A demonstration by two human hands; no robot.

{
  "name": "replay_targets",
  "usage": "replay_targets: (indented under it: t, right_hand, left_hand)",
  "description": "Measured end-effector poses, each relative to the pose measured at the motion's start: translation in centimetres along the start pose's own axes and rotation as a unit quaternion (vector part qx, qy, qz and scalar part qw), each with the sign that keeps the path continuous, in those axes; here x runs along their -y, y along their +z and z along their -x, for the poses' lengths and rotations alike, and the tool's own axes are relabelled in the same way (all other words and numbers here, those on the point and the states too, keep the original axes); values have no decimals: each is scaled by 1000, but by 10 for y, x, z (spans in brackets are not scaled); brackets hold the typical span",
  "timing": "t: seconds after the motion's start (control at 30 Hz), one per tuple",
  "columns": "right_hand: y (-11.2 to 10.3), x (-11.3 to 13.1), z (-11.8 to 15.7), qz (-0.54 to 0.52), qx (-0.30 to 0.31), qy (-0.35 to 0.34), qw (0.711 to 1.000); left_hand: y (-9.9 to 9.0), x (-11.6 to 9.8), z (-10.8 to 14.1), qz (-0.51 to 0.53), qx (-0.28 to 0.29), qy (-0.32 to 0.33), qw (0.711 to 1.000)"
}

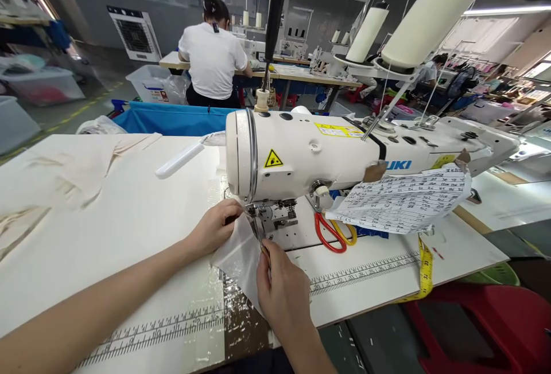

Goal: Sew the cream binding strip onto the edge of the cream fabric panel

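White cloth [241, 260]: lay below the sewing machine [297, 153].
Metal tool [257, 233]: pointed lengthwise toward the machine, perhaps tweezers.
Right hand [284, 285]: grasped it.
Left hand [217, 223]: was nearer the machine; couldn't tell its grip.

1. Bare left forearm [107, 302] extends from eight o'clock; left grip [217, 223], fingers curled, points towards two o'clock.
2. Right grip [284, 282], at six o'clock, is curled tight, thumb on its nine o'clock side; right wrist [306, 339] bare below.
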State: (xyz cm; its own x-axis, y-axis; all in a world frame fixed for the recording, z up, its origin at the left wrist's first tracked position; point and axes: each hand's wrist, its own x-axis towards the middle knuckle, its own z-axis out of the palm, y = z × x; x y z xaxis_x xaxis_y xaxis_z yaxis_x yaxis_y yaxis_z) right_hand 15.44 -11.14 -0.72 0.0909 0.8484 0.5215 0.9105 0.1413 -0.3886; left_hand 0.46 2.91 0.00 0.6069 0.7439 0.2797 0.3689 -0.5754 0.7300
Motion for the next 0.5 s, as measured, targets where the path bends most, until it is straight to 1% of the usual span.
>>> replay_targets:
  t: [0.17,0.5]
  right_hand:
    - [2,0,1,-2,-8,3,1000]
    - [2,1,0,11,-1,4,1000]
  left_hand:
    - [-1,-1,0,-9,4,-3,1000]
    - [1,1,1,-36,7,11,999]
